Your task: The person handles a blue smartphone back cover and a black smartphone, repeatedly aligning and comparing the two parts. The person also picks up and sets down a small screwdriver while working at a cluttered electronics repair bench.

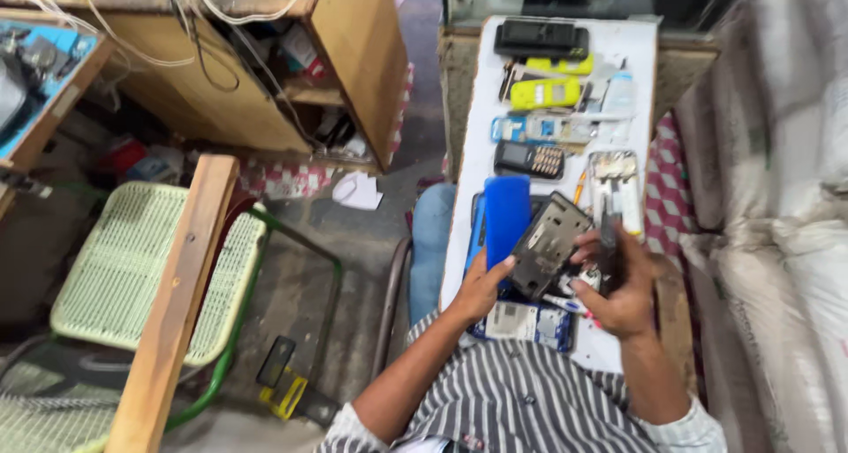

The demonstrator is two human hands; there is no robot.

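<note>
Left hand (481, 290) closed on the lower edge of a grey phone housing (548, 244), thumb along its left side. Housing tilted, inner face up, between both hands and touching each. Right hand (623, 298) wrapped around a dark slim tool (609, 245), held upright just right of the housing, fingertips against its right edge. Blue phone cover (506, 215) lying just beyond the left hand. Circuit board (521, 322) flat beneath both wrists. Further out from the hands, on the white tray (473, 166): dark keypad phone (528, 159), yellow phone (546, 93), black phone (541, 38). Green mesh chair (124, 268) well apart, left of the left arm.
</note>
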